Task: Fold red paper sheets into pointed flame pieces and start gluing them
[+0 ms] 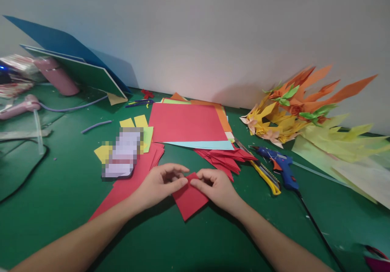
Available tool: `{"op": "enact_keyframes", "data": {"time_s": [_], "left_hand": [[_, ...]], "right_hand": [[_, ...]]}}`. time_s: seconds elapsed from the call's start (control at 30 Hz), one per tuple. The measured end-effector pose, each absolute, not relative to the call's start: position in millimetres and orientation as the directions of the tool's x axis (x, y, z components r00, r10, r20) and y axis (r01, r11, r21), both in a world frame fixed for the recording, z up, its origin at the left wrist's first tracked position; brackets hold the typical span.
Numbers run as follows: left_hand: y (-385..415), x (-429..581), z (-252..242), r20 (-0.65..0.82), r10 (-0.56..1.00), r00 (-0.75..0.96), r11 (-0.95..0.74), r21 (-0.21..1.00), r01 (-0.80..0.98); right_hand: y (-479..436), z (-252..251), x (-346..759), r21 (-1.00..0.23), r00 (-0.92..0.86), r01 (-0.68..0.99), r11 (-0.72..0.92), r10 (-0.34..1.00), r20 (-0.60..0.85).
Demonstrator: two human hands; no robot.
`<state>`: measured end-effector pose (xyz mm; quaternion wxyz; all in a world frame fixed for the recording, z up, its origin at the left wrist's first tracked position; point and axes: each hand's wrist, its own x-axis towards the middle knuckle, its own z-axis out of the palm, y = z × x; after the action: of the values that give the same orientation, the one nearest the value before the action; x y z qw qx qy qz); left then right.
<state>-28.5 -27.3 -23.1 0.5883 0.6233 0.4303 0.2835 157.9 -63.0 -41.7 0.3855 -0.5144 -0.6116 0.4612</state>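
Note:
A small red paper piece [191,203] is between my two hands, one corner pointing down toward me. My right hand [219,188] pinches its upper right edge, thumb on top and fingers curled behind. On the other side, my left hand [160,183] holds the upper left edge, its thumb on the paper and index finger raised a little. The far fingertips are partly hidden. Behind the right hand lies a pile of cut red paper strips [222,160]. Larger red sheets [129,190] lie beside my left forearm, partly under a blurred phone [123,152].
A stack of coloured paper topped by a red sheet [187,121] lies ahead. On the right are a yellow utility knife [265,176], a blue glue gun [282,166] with its cord, and orange-yellow paper flowers [292,109]. A pink bottle [57,77] and pink glue gun [21,107] are left.

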Motion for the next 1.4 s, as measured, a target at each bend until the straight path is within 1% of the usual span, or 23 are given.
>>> {"op": "enact_keyframes", "data": {"time_s": [0.13, 0.23, 0.33, 0.47, 0.53, 0.63, 0.7, 0.8, 0.83, 0.9, 1.0, 1.07, 1.1, 1.17, 1.27, 1.33, 1.4], "left_hand": [[-31, -25, -24, -0.049, 0.864, 0.502, -0.124, 0.944, 0.305], [-31, -23, -23, -0.032, 0.874, 0.484, -0.150, 0.931, 0.333], [-31, -22, -19, -0.065, 0.885, 0.462, -0.080, 0.955, 0.286], [-33, -18, -14, -0.151, 0.922, 0.355, 0.106, 0.984, 0.143], [-34, -17, -12, -0.217, 0.926, 0.308, 0.200, 0.976, 0.084], [-32, -17, -9, -0.312, 0.905, 0.288, 0.319, 0.948, 0.025], [-28, -19, -7, -0.331, 0.916, 0.226, 0.347, 0.937, -0.033], [-22, -23, -4, -0.290, 0.955, 0.066, 0.296, 0.944, -0.143], [-20, -24, -3, -0.283, 0.958, 0.041, 0.285, 0.943, -0.169], [-19, -24, -3, -0.297, 0.953, 0.054, 0.302, 0.932, -0.202], [-21, -24, -6, -0.329, 0.940, 0.090, 0.341, 0.915, -0.213], [-22, -24, -10, -0.342, 0.935, 0.096, 0.355, 0.911, -0.209], [-22, -23, -12, -0.346, 0.933, 0.102, 0.360, 0.911, -0.200], [-23, -23, -14, -0.332, 0.936, 0.117, 0.348, 0.922, -0.171], [-23, -23, -16, -0.261, 0.956, 0.135, 0.278, 0.952, -0.125], [-24, -23, -16, -0.221, 0.964, 0.146, 0.237, 0.966, -0.105], [-25, -23, -16, -0.219, 0.962, 0.165, 0.236, 0.967, -0.098]], "right_hand": [[-65, -43, 155, -0.921, -0.233, 0.369, 0.124, 0.972, 0.038], [-66, -43, 153, -0.911, -0.258, 0.383, 0.154, 0.965, 0.054], [-66, -41, 152, -0.912, -0.296, 0.368, 0.179, 0.953, 0.068], [-65, -36, 152, -0.914, -0.311, 0.358, 0.190, 0.948, 0.075], [-64, -33, 152, -0.925, -0.312, 0.330, 0.187, 0.947, 0.080], [-64, -30, 154, -0.944, -0.308, 0.279, 0.177, 0.948, 0.087], [-65, -30, 157, -0.958, -0.317, 0.246, 0.147, 0.946, 0.064], [-66, -33, 160, -0.972, -0.309, 0.214, 0.097, 0.951, 0.027], [-66, -34, 160, -0.972, -0.283, 0.213, 0.103, 0.958, 0.040], [-66, -37, 159, -0.962, -0.192, 0.222, 0.160, 0.974, 0.118], [-66, -43, 157, -0.927, -0.024, 0.233, 0.293, 0.955, 0.295], [-66, -45, 157, -0.885, 0.012, 0.255, 0.389, 0.914, 0.405], [-67, -46, 157, -0.857, -0.015, 0.282, 0.432, 0.895, 0.446], [-68, -45, 158, -0.786, -0.129, 0.358, 0.503, 0.861, 0.492], [-67, -43, 159, -0.701, -0.280, 0.423, 0.573, 0.819, 0.501], [-66, -43, 159, -0.693, -0.315, 0.409, 0.593, 0.805, 0.503], [-65, -44, 159, -0.713, -0.300, 0.389, 0.583, 0.812, 0.500]]}}
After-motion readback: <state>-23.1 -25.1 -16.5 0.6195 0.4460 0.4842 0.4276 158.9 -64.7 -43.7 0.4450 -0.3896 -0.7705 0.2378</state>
